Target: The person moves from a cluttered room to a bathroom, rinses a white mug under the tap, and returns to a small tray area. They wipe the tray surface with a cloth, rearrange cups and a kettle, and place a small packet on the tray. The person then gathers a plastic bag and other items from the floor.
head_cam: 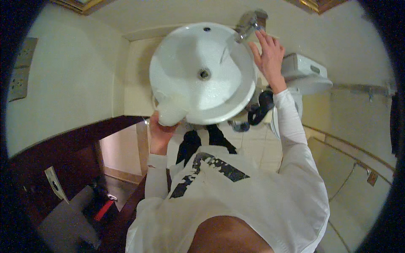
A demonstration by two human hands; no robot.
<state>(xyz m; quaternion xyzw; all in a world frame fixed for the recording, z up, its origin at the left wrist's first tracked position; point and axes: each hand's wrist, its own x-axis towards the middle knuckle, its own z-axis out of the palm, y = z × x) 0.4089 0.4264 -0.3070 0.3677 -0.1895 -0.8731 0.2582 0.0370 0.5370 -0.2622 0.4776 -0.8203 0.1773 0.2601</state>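
Before me is a round white washbasin (218, 98) with an open drain (204, 73). My left hand (160, 132) is at its front left rim, gripping a crumpled-looking white item (173, 110), which could be cloth or paper. Part of this item hangs over the basin and hides some of my fingers. At the back right, my right hand (269, 55) reaches up with its fingers spread. Its fingertips are at the chrome faucet (248, 30); whether they touch it I cannot tell. A thin streak below the spout looks like running water.
To the right stand a white toilet (297, 91) and its cistern (311, 68). A dark object (264, 104) is between basin and toilet. Wall outlets (20, 69) are at far left. Dark wood (69, 148) runs along the lower left, near a grey surface (69, 221).
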